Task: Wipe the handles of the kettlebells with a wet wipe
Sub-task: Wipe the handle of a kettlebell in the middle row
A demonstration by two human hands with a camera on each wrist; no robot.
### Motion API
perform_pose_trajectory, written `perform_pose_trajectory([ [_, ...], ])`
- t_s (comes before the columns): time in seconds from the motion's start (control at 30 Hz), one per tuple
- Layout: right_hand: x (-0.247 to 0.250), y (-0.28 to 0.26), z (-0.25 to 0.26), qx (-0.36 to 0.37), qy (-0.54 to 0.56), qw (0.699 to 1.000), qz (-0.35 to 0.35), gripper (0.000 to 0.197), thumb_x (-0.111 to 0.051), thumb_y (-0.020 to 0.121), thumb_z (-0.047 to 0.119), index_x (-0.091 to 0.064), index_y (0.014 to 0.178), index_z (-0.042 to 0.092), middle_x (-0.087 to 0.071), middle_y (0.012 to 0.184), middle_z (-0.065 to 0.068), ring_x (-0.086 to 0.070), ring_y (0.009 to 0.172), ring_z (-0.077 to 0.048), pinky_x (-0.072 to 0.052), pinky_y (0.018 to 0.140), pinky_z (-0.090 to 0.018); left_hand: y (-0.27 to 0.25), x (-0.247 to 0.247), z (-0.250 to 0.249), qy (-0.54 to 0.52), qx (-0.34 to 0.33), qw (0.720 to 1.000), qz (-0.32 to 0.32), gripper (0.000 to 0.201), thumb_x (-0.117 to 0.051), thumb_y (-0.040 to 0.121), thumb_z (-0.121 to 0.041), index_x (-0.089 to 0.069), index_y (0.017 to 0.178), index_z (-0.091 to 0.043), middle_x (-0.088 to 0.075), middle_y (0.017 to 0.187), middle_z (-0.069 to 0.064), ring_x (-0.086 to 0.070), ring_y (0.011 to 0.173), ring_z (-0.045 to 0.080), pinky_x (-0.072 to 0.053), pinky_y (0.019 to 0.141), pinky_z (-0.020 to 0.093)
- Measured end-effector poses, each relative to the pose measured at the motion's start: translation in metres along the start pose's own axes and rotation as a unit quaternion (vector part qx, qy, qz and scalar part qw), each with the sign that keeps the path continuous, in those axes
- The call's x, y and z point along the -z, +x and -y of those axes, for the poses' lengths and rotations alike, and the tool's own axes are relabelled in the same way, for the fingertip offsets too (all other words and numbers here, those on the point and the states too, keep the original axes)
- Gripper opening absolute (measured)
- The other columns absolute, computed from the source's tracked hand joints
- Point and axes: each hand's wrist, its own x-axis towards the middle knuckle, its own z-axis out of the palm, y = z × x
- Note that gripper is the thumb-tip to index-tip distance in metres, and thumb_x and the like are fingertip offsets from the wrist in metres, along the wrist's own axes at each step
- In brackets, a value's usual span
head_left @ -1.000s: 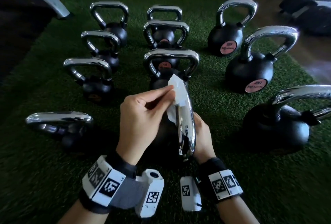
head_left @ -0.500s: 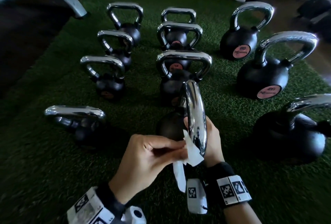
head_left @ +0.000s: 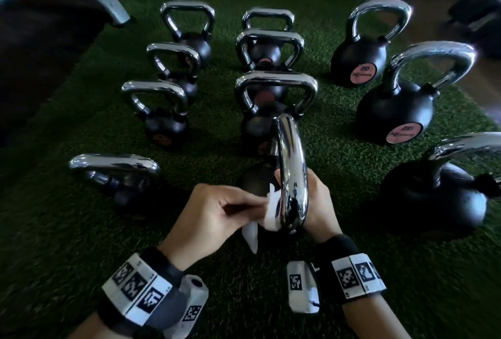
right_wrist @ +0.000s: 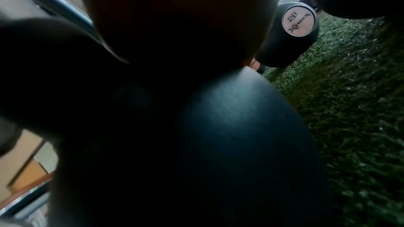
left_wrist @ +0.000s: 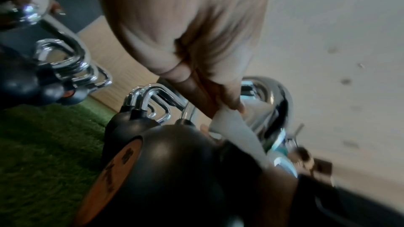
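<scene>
Pink round labels (head_left: 363,73) on the right-row kettlebells read "20" over a brand starting with X, rest too blurry; same label (right_wrist: 299,21) shows in right wrist view. Orange label (left_wrist: 113,165) on my kettlebell, writing unreadable. My kettlebell (head_left: 257,181) sits on the turf (head_left: 81,230) near its front edge, middle row, tipped toward me, chrome handle (head_left: 292,173) edge-on. My left hand (head_left: 217,211) pinches the wipe (head_left: 272,212) between thumb and fingers, pressing it on the handle's left side near the lower end; a loose tail of the wipe hangs below. My right hand (head_left: 317,203) wraps the handle from the right, fingertips showing through on the left, just above the wipe. Hands nearly touching, handle between them. Other kettlebells stand in three rows behind and beside.
</scene>
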Motion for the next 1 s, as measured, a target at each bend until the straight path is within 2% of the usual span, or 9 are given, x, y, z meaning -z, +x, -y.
perform_pose_trajectory([
  [0.07, 0.005, -0.002, 0.009, 0.001, 0.005, 1.0, -0.017, 0.023, -0.067, 0.09, 0.041, -0.075, 0.103, 0.025, -0.076, 0.1, 0.006, -0.067, 0.09, -0.004, -0.054, 0.082, -0.035, 0.007, 0.008, -0.006, -0.03, 0.032, 0.997, -0.059, 0.023, -0.078, 0.084, -0.025, -0.082, 0.105, -0.016, -0.081, 0.102, -0.009, -0.078, 0.094, 0.009, -0.062, 0.083, 0.028],
  [0.13, 0.012, -0.006, 0.022, 0.02, 0.044, 0.995, -0.09, 0.017, -0.065, 0.097, 0.037, -0.076, 0.091, 0.026, -0.073, 0.082, 0.012, -0.062, 0.073, -0.002, -0.049, 0.07, -0.033, 0.016, 0.015, -0.014, -0.081, 0.054, 0.986, -0.136, 0.021, -0.078, 0.083, -0.024, -0.081, 0.103, -0.019, -0.081, 0.099, -0.005, -0.077, 0.09, 0.009, -0.059, 0.079, 0.021],
  [0.27, 0.029, -0.022, 0.075, 0.132, 0.122, 0.964, -0.198, 0.007, -0.073, 0.095, 0.022, -0.079, 0.1, 0.022, -0.075, 0.092, 0.004, -0.067, 0.077, -0.011, -0.052, 0.07, -0.027, 0.035, 0.022, -0.041, -0.276, 0.114, 0.929, -0.219, 0.03, -0.079, 0.069, -0.031, -0.079, 0.096, -0.019, -0.081, 0.093, 0.002, -0.076, 0.086, 0.011, -0.059, 0.073, 0.021],
  [0.37, 0.046, -0.033, 0.113, 0.235, 0.045, 0.963, -0.122, 0.025, -0.082, 0.086, 0.029, -0.078, 0.111, 0.026, -0.073, 0.1, 0.009, -0.063, 0.075, -0.008, -0.049, 0.071, -0.022, 0.049, 0.02, -0.058, -0.328, 0.132, 0.912, -0.208, 0.03, -0.075, 0.067, -0.027, -0.077, 0.094, -0.014, -0.079, 0.088, 0.001, -0.075, 0.082, 0.009, -0.058, 0.069, 0.019],
  [0.5, 0.058, -0.034, 0.132, 0.283, -0.027, 0.959, 0.007, 0.059, -0.083, 0.074, 0.047, -0.07, 0.129, 0.031, -0.07, 0.12, 0.019, -0.063, 0.096, -0.002, -0.046, 0.087, -0.014, 0.059, 0.012, -0.071, -0.345, 0.152, 0.907, -0.191, 0.023, -0.072, 0.07, -0.023, -0.075, 0.088, -0.009, -0.077, 0.08, 0.001, -0.072, 0.072, 0.009, -0.056, 0.062, 0.018],
  [0.67, 0.057, -0.029, 0.129, 0.248, 0.027, 0.968, -0.008, 0.045, -0.089, 0.073, 0.036, -0.079, 0.115, 0.024, -0.076, 0.099, 0.014, -0.068, 0.077, -0.009, -0.051, 0.074, -0.019, 0.058, -0.003, -0.081, -0.344, 0.15, 0.906, -0.194, 0.017, -0.075, 0.072, -0.02, -0.077, 0.084, -0.009, -0.077, 0.077, 0.003, -0.072, 0.066, 0.01, -0.057, 0.061, 0.018],
  [0.83, 0.052, -0.029, 0.128, 0.23, 0.067, 0.97, -0.035, 0.03, -0.089, 0.077, 0.031, -0.08, 0.104, 0.022, -0.079, 0.088, 0.001, -0.075, 0.079, -0.019, -0.061, 0.075, -0.044, 0.055, -0.01, -0.085, -0.336, 0.141, 0.914, -0.181, 0.016, -0.074, 0.074, -0.026, -0.083, 0.078, -0.014, -0.079, 0.081, 0.008, -0.075, 0.073, 0.014, -0.06, 0.069, 0.022],
  [0.93, 0.053, -0.027, 0.128, 0.234, 0.081, 0.968, -0.047, 0.023, -0.088, 0.079, 0.024, -0.079, 0.099, 0.016, -0.079, 0.084, -0.001, -0.075, 0.076, -0.02, -0.061, 0.073, -0.044, 0.056, -0.004, -0.082, -0.361, 0.147, 0.906, -0.168, 0.027, -0.065, 0.082, -0.032, -0.084, 0.081, -0.013, -0.08, 0.087, 0.008, -0.076, 0.083, 0.015, -0.061, 0.076, 0.024],
  [1.0, 0.058, -0.026, 0.125, 0.23, 0.105, 0.965, -0.065, 0.019, -0.086, 0.081, 0.015, -0.077, 0.098, 0.014, -0.078, 0.082, -0.005, -0.075, 0.072, -0.024, -0.062, 0.069, -0.043, 0.053, 0.002, -0.07, -0.321, 0.141, 0.923, -0.16, 0.024, -0.063, 0.089, -0.03, -0.084, 0.089, -0.019, -0.08, 0.098, 0.005, -0.074, 0.096, 0.015, -0.059, 0.086, 0.029],
])
